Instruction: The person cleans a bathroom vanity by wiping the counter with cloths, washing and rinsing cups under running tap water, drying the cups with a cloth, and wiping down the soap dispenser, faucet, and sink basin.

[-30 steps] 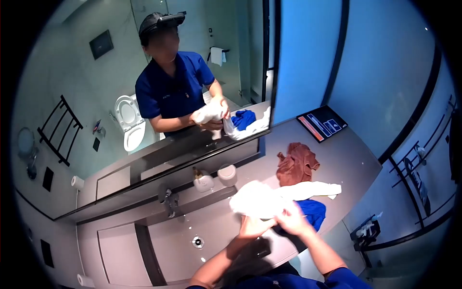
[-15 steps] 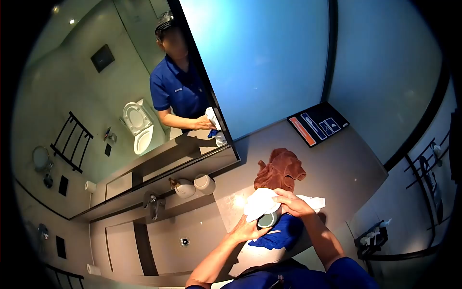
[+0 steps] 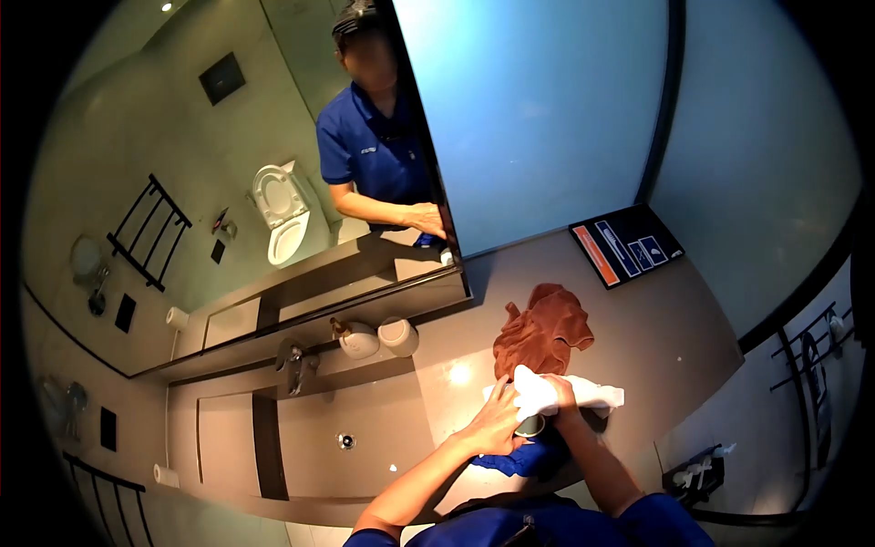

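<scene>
My left hand [image 3: 493, 422] is wrapped round the side of a small cup [image 3: 530, 425] with a dark greenish inside, held over the counter. A white cloth [image 3: 535, 392] is bunched at the cup's far side, and my right hand [image 3: 562, 394] is closed on it. Part of the white cloth stretches to the right along the counter. Just beyond lies a crumpled brown cloth [image 3: 545, 330]. Beneath and nearer to me is a blue cloth [image 3: 522, 459], partly hidden by my hands and the cup.
Left of my hands are the sink [image 3: 365, 438], faucet [image 3: 293, 365], soap dispenser [image 3: 357, 341] and a white cup [image 3: 398, 336]. A black tray with printed cards [image 3: 627, 246] sits at the counter's far right. The mirror [image 3: 228, 182] rises behind. A black caddy [image 3: 694, 476] is low at the right.
My hands came down onto the counter side right of the sink with the cup and white cloth. Since half a second ago, the cloth has shifted right and the cup's opening shows less.
</scene>
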The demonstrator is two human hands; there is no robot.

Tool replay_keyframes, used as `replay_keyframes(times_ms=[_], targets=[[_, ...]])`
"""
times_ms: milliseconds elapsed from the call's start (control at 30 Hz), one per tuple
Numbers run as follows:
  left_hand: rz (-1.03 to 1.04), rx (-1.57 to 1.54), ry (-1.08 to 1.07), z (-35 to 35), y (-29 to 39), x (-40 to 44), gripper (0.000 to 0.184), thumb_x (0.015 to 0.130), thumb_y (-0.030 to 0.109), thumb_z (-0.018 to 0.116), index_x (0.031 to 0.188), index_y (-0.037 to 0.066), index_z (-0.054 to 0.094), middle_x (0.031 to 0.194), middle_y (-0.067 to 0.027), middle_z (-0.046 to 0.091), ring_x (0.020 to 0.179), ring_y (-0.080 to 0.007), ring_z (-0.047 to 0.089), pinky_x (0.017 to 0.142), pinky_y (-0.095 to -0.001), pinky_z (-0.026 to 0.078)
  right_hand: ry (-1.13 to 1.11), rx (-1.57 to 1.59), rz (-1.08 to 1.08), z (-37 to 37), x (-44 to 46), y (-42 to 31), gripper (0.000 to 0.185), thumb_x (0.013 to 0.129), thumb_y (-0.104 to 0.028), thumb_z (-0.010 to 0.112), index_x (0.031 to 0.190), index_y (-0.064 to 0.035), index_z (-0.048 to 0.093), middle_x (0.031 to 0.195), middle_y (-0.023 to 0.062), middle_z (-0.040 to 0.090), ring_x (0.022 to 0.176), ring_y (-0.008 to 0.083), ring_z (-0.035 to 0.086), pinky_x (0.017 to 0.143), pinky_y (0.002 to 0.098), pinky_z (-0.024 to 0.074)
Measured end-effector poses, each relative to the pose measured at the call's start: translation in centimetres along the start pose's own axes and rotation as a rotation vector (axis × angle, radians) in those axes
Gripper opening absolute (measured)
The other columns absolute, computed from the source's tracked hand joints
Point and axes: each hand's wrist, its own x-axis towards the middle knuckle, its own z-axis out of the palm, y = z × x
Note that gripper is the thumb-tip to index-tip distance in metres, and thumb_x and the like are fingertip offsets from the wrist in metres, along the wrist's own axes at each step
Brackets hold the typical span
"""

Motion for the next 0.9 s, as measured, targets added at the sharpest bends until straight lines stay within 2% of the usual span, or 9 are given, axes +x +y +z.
replay_keyframes(times_ms=[133,200,267,500,600,667,733,833,900], targets=[[-0.366,-1.287,0.085,-2.9,-6.2,2.1,0.037,0.086,0.02,0.071,0.116,0.0,0.065,0.133,-0.02,0.055,0.123,-0.0316,0.053,0.103,-0.042,0.044,0.194,1.75,0.861,1.0,-2.6,2.7,0.04,0.091,-0.03,0.052,0.117,-0.0015,0.062,0.11,0.0106,0.067,0.099,0.0192,0.064,0.09,0.0299,0.0494],[-0.021,-1.995,0.324,-1.9,-9.2,6.0,0.052,0.098,0.039,0.051,0.127,-0.004,0.056,0.137,-0.0246,0.051,0.127,-0.0363,0.05,0.108,-0.0511,0.038,0.025,0.417,0.158,-4.2,-0.8,-2.0,0.044,0.09,-0.028,0.054,0.122,0.0019,0.06,0.114,0.0127,0.066,0.101,0.0207,0.063,0.092,0.0314,0.049],[0.157,-2.536,0.174,2.3,-11.0,10.3,0.069,0.097,0.051,0.047,0.137,-0.006,0.045,0.144,-0.0252,0.043,0.133,-0.0394,0.042,0.112,-0.0547,0.031,0.066,1.127,0.247,-4.6,-1.5,-2.2,0.034,0.093,-0.027,0.053,0.111,-0.0007,0.067,0.105,0.0079,0.068,0.096,0.0168,0.063,0.083,0.0264,0.0505],[-0.262,-2.772,0.496,13.1,-12.4,13.6,0.094,0.091,0.066,0.044,0.147,-0.005,0.02,0.152,-0.0323,0.024,0.141,-0.0487,0.023,0.114,-0.0622,0.023,0.31,1.398,0.523,-2.7,-8.8,1.7,0.04,0.093,-0.031,0.056,0.118,-0.0006,0.063,0.109,0.0081,0.066,0.096,0.016,0.063,0.083,0.0264,0.0506],[-0.542,-2.494,0.517,12.6,-11.8,13.9,0.064,0.099,0.044,0.049,0.139,-0.004,0.033,0.144,-0.0301,0.039,0.135,-0.044,0.039,0.113,-0.0535,0.033,0.364,1.535,0.693,-1.9,-10.1,6.1,0.042,0.093,-0.032,0.057,0.12,-0.0006,0.061,0.111,0.0081,0.065,0.096,0.0157,0.062,0.083,0.0264,0.0507],[-0.73,-1.713,0.541,9.4,-9.0,12.7,0.043,0.1,0.024,0.053,0.132,-0.004,0.044,0.126,-0.0235,0.057,0.121,-0.0379,0.054,0.102,-0.0443,0.045,0.162,0.91,0.134,-7.0,-4.2,0.6,0.048,0.098,-0.037,0.047,0.126,0.0015,0.056,0.121,0.0132,0.062,0.108,0.0266,0.061,0.097,0.0385,0.0484],[-0.491,-0.578,0.743,5.5,-4.6,9.6,0.033,0.089,0.004,0.059,0.121,-0.006,0.052,0.117,-0.0226,0.06,0.106,-0.0375,0.059,0.093,-0.0397,0.046,0.218,1.076,0.183,-6.7,-4.8,0.6,0.049,0.098,-0.038,0.046,0.126,0.0012,0.056,0.122,0.0139,0.061,0.11,0.0275,0.06,0.098,0.0399,0.0477],[-0.221,-0.243,0.144,6.4,2.0,3.5,0.078,0.076,0.039,0.074,0.141,0.006,0.045,0.147,-0.0234,0.037,0.139,-0.0423,0.03,0.109,-0.0653,0.015,0.369,1.506,0.16,-6.1,-4.0,3.3,0.052,0.099,-0.042,0.044,0.128,0.0003,0.054,0.126,0.0159,0.059,0.115,0.0303,0.058,0.102,0.0441,0.0456],[-0.112,-0.033,-0.126,12.2,4.9,-0.2,0.083,0.082,0.06,0.059,0.144,0.008,0.042,0.156,-0.0237,0.024,0.146,-0.0373,0.021,0.114,-0.0599,0.011,0.462,1.787,0.138,-5.4,-4.0,5.3,0.054,0.1,-0.044,0.042,0.13,-0.0004,0.053,0.129,0.0172,0.058,0.118,0.0321,0.057,0.105,0.0469,0.0442]])
